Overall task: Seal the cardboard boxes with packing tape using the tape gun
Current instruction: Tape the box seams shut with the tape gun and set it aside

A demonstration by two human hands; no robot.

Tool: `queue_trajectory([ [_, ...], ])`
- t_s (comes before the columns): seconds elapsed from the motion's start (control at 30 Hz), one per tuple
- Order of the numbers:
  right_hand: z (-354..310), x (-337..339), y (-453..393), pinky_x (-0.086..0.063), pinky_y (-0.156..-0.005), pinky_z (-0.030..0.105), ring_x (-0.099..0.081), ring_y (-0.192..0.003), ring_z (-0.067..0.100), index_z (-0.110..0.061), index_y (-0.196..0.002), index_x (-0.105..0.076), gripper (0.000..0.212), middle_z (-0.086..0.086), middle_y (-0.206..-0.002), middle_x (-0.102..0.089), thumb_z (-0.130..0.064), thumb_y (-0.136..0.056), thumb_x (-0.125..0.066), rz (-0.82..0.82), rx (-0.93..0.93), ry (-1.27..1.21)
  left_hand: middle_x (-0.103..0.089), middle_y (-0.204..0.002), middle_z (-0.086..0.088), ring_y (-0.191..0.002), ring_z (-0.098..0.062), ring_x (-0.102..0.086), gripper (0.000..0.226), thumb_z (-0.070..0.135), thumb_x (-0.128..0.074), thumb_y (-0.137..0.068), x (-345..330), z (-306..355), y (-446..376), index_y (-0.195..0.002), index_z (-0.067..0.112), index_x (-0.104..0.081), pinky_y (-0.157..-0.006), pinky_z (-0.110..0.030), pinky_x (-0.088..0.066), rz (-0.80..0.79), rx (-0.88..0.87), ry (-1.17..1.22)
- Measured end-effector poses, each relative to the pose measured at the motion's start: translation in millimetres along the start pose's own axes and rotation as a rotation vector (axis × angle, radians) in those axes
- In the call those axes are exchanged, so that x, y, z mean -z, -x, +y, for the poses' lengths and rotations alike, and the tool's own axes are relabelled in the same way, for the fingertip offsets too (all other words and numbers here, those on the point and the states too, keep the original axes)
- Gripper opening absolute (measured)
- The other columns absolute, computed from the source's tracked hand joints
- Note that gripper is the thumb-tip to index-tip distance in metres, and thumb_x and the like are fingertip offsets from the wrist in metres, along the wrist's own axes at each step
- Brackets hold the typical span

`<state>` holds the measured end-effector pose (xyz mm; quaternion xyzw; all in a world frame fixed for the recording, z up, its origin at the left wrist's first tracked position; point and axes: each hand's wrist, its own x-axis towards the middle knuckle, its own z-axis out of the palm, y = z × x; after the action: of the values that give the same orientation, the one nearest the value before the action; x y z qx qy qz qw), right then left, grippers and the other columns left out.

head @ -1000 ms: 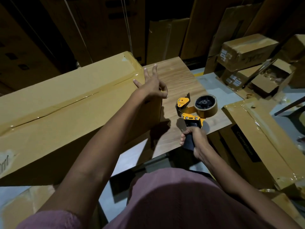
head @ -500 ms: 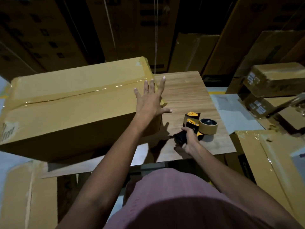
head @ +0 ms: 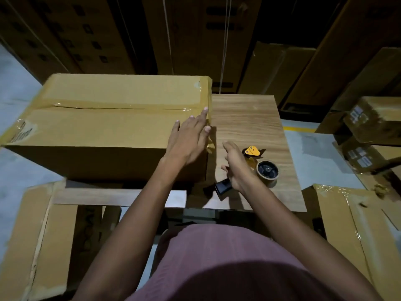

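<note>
A large cardboard box [head: 104, 124] lies on the wooden table [head: 245, 118], with a strip of clear tape along its top seam and over its right end. My left hand [head: 188, 137] lies flat with straight fingers on the box's top right corner. The yellow and black tape gun [head: 258, 164] rests on the table to the right of the box, its roll of brown tape facing up. My right hand [head: 236, 166] hovers over the gun's black handle with fingers stretched out, not gripping it.
Taped boxes [head: 355, 231] sit low at the right and a flattened one [head: 32, 240] at the left. More boxes [head: 373, 120] are stacked at the far right. Tall cartons [head: 91, 33] form a wall behind the table.
My right hand has let go of the tape gun, which now lies on the table. My left hand has settled flat on the box's right end. The view has tilted further down.
</note>
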<state>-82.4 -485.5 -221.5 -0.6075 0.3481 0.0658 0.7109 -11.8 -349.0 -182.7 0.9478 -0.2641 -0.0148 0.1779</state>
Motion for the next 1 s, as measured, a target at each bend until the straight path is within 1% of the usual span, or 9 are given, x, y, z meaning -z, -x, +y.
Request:
queue_trajectory([
  [0.07, -15.7, -7.3, 12.6, -0.036, -0.115, 0.036, -0.034, -0.149, 0.014, -0.027, -0.161, -0.033, 0.051, -0.008, -0.162, -0.036, -0.039, -0.111, -0.039, -0.083, 0.157, 0.017, -0.041, -0.159, -0.006, -0.148, -0.025, -0.032, 0.058, 0.037, -0.030, -0.110, 3.0, 0.3, -1.2, -0.162, 0.020, -0.011, -0.122, -0.050, -0.021, 0.005, 0.010, -0.012],
  [0.13, -18.4, -16.0, 22.4, -0.036, -0.105, 0.025, -0.035, -0.147, 0.011, -0.026, -0.160, -0.036, 0.048, -0.010, -0.159, -0.039, -0.036, -0.113, -0.035, -0.131, 0.265, 0.082, -0.046, -0.153, -0.006, -0.137, -0.028, -0.043, 0.057, 0.027, -0.043, -0.107, 7.5, -1.3, -9.2, -0.160, 0.021, -0.025, -0.113, -0.047, -0.032, -0.012, 0.018, -0.059],
  [0.3, -5.6, -31.9, 28.0, -0.017, -0.114, 0.028, -0.014, -0.156, 0.014, -0.033, -0.165, -0.020, 0.053, -0.004, -0.170, -0.019, -0.042, -0.113, -0.028, -0.143, 0.331, 0.267, -0.051, -0.138, -0.005, -0.124, -0.028, -0.046, 0.046, 0.031, -0.057, -0.101, 22.0, -12.5, -36.1, -0.147, 0.028, -0.050, -0.100, -0.044, -0.039, -0.077, -0.042, -0.137],
  [0.4, -7.3, -37.9, 21.0, -0.017, -0.118, 0.031, -0.012, -0.157, 0.012, -0.037, -0.164, -0.021, 0.055, -0.007, -0.171, -0.014, -0.050, -0.111, -0.028, -0.097, 0.318, 0.195, -0.033, -0.156, -0.008, -0.142, -0.033, -0.028, 0.055, 0.053, -0.059, -0.096, 36.2, -23.6, -51.4, -0.148, 0.040, -0.046, -0.113, -0.052, -0.026, -0.201, -0.012, -0.183],
  [0.5, -23.4, -47.3, -5.9, -0.016, -0.127, 0.054, -0.009, -0.159, 0.019, -0.044, -0.160, -0.027, 0.077, -0.004, -0.173, -0.010, -0.080, -0.092, -0.029, -0.069, 0.242, 0.189, -0.009, -0.166, -0.008, -0.150, -0.039, -0.010, 0.070, 0.064, -0.064, -0.087, 50.4, -30.8, -71.2, -0.149, 0.047, -0.037, -0.118, -0.057, -0.013, -0.371, 0.008, -0.186],
  [0.63, -33.4, -43.1, -107.1, -0.037, -0.109, 0.073, -0.044, -0.142, 0.041, -0.059, -0.143, -0.045, 0.111, 0.008, -0.161, -0.038, -0.115, -0.048, -0.026, -0.034, 0.098, 0.195, 0.002, -0.169, -0.006, -0.152, -0.039, -0.003, 0.096, 0.066, -0.067, -0.084, 56.2, -32.2, -92.2, -0.158, 0.044, -0.011, -0.121, -0.059, -0.008, -0.517, -0.027, -0.236],
  [0.77, -45.4, -47.5, -86.0, -0.039, -0.112, 0.063, -0.042, -0.145, 0.038, -0.051, -0.150, -0.042, 0.119, 0.005, -0.164, -0.036, -0.114, -0.051, -0.026, 0.011, 0.034, 0.200, 0.008, -0.169, -0.003, -0.153, -0.038, 0.002, 0.115, 0.070, -0.070, -0.078, 53.2, -38.2, -101.4, -0.161, 0.038, 0.002, -0.122, -0.061, -0.005, -0.548, -0.045, -0.224],
  [0.87, -41.3, -59.9, -30.0, -0.033, -0.119, 0.051, -0.037, -0.150, 0.029, -0.052, -0.155, -0.035, 0.096, 0.002, -0.165, -0.037, -0.101, -0.074, -0.017, 0.047, 0.027, 0.188, 0.015, -0.168, -0.001, -0.153, -0.038, 0.007, 0.130, 0.079, -0.072, -0.067, 51.1, -44.9, -109.5, -0.161, 0.035, 0.006, -0.121, -0.064, -0.005, -0.573, -0.030, -0.222],
  [1.0, -28.2, -55.7, -14.5, -0.043, -0.110, 0.037, -0.058, -0.118, 0.004, -0.055, -0.149, -0.044, 0.068, -0.016, -0.127, -0.065, -0.082, -0.095, -0.011, 0.010, 0.061, 0.115, 0.022, -0.167, -0.003, -0.153, -0.040, 0.014, 0.138, 0.086, -0.069, -0.058, 50.1, -51.6, -119.6, -0.161, 0.037, 0.010, -0.120, -0.067, -0.004, -0.629, -0.038, -0.225],
])
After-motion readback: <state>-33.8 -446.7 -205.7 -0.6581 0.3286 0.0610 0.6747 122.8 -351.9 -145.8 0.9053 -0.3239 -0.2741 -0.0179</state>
